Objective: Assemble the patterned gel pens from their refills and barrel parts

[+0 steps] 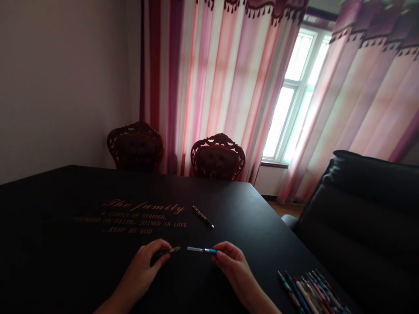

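Over the black table, my left hand (149, 261) pinches a dark patterned pen barrel (176, 250) between thumb and fingers; most of it is hidden in the hand. Facing it across a small gap is a blue pen part (209, 250) with a pale, clear refill tube (195, 249) sticking out to the left. My right hand (231, 259) is closed on the blue end. Beyond both hands, a patterned pen (203, 216) with a light tip lies slantwise on the tabletop.
The black tabletop (229, 196) bears gold lettering (144, 207). Several pens (310, 290) lie side by side near its right edge. Two carved chairs (218, 157) (139, 146) stand behind the far edge, before striped curtains (216, 78). A black leather seat (366, 213) is at the right.
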A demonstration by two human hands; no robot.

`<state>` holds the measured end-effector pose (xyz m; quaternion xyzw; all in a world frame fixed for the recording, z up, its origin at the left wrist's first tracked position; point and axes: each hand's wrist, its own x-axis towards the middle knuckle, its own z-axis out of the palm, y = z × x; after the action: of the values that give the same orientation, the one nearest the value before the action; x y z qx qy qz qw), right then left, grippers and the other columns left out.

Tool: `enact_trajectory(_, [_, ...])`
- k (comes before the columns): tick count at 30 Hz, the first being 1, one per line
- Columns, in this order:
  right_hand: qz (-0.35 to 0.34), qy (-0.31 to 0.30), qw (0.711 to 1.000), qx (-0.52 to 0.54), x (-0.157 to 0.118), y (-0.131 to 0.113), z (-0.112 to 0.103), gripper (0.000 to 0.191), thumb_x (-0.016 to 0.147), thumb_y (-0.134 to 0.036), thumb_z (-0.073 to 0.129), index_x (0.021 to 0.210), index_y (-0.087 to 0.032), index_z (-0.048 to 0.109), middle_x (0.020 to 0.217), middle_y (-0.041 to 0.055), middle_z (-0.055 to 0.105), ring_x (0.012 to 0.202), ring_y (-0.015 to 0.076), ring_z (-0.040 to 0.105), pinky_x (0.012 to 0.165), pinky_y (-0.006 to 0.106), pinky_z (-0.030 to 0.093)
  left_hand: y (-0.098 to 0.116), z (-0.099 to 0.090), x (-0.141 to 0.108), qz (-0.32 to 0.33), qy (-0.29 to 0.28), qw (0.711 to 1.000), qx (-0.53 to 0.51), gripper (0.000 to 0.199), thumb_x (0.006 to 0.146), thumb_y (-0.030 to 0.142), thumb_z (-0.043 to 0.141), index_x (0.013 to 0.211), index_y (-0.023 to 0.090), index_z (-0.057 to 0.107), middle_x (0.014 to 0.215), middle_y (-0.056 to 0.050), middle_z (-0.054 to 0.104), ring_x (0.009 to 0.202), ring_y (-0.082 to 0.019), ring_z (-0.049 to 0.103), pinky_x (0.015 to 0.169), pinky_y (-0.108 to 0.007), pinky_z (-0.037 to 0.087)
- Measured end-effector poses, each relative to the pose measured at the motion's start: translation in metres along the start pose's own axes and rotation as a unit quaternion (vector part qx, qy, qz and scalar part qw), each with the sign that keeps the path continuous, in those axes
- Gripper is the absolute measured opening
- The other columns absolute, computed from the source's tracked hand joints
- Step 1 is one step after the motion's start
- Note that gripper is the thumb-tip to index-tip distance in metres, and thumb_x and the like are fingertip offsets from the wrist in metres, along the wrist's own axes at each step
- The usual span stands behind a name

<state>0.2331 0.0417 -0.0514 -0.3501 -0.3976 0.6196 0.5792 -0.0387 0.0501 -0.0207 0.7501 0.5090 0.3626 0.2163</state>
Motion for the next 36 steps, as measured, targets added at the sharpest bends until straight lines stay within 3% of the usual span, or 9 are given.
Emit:
enact_trajectory(4, [-0.022, 0.018, 0.999, -0.024, 0.0, 0.002, 0.0, 0.027, 0.069, -0.036, 0.083, 0.085, -0.018, 0.072, 0.075, 0.0017, 0.067, 0.07, 0.0137, 0.059, 0.066, 0.024, 0.043, -0.001, 0.003, -0.001, 0.015, 0.011, 0.998, -0.06, 0.01, 0.086, 0.031, 0.063, 0.089, 0.025, 0.071, 0.089, 0.001, 0.073, 0.087, -0.02, 0.068, 0.082, -0.028, 0.052])
enact_trajectory(10, [-0.056, 0.028, 0.993, -0.097, 0.002, 0.005, -0.008, 0.028, 0.073, -0.04, 0.08, 0.089, -0.018, 0.072, 0.077, 0.0034, 0.068, 0.073, 0.0167, 0.058, 0.068, 0.027, 0.043, 0.003, 0.006, -0.002, 0.021, 0.009, 0.996, -0.085, 0.01, 0.085, 0.031, 0.065, 0.091, 0.027, 0.072, 0.088, 0.002, 0.073, 0.087, -0.019, 0.068, 0.08, -0.026, 0.052])
enact_trajectory(19, [-0.059, 0.023, 0.989, -0.131, 0.001, -0.001, -0.02, 0.026, 0.074, -0.04, 0.078, 0.089, -0.02, 0.072, 0.079, 0.0026, 0.069, 0.075, 0.0172, 0.06, 0.07, 0.027, 0.043, 0.011, 0.004, -0.003, 0.011, -0.012, 0.997, -0.073, 0.013, 0.084, 0.034, 0.065, 0.09, 0.025, 0.073, 0.087, -0.001, 0.075, 0.086, -0.021, 0.069, 0.08, -0.028, 0.053])
enact_trajectory(36, [-0.077, 0.018, 0.984, -0.162, -0.005, -0.009, -0.018, 0.024, 0.075, -0.04, 0.077, 0.089, -0.021, 0.072, 0.081, 0.0032, 0.069, 0.079, 0.0194, 0.062, 0.074, 0.029, 0.045, 0.014, 0.007, -0.008, 0.005, -0.029, 0.997, -0.074, 0.012, 0.085, 0.032, 0.065, 0.09, 0.026, 0.074, 0.087, 0.0, 0.075, 0.087, -0.02, 0.07, 0.08, -0.028, 0.052])
